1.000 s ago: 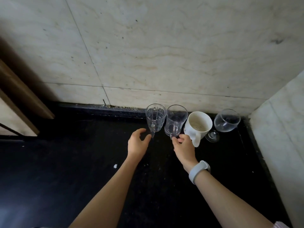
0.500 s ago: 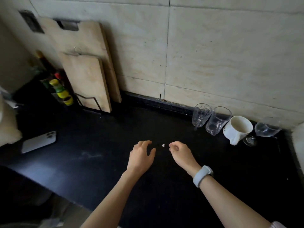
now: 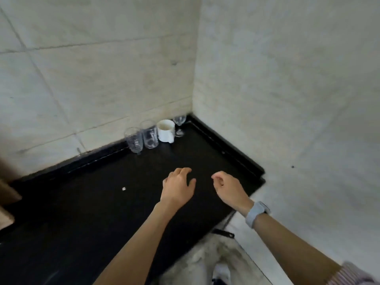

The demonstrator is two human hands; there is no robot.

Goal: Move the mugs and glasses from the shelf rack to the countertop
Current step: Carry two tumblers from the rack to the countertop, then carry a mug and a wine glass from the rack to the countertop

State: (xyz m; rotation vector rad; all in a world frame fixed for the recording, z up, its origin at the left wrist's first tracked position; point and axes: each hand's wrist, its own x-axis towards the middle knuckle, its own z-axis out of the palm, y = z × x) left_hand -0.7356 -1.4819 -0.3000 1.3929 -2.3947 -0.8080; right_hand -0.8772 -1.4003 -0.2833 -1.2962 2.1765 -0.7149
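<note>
Along the back wall of the black countertop (image 3: 86,202) stands a row: a tall clear glass (image 3: 134,140), a second clear glass (image 3: 150,134), a white mug (image 3: 166,131) and a stemmed wine glass (image 3: 179,125) in the corner. My left hand (image 3: 178,187) hovers over the counter well in front of the row, fingers relaxed, holding nothing. My right hand (image 3: 228,187), with a pale watch on its wrist, hangs beside it with loosely curled fingers and is empty. The shelf rack is out of view.
Tiled walls meet in a corner behind the glasses. The counter's right end (image 3: 261,177) stops at the side wall. A small white speck (image 3: 123,188) lies on the counter. The edge of a wooden board (image 3: 6,194) shows at far left. The floor is below.
Both hands have drawn back from the glasses and hold nothing. My view swung left, then back right toward the corner; the glasses now look farther away.
</note>
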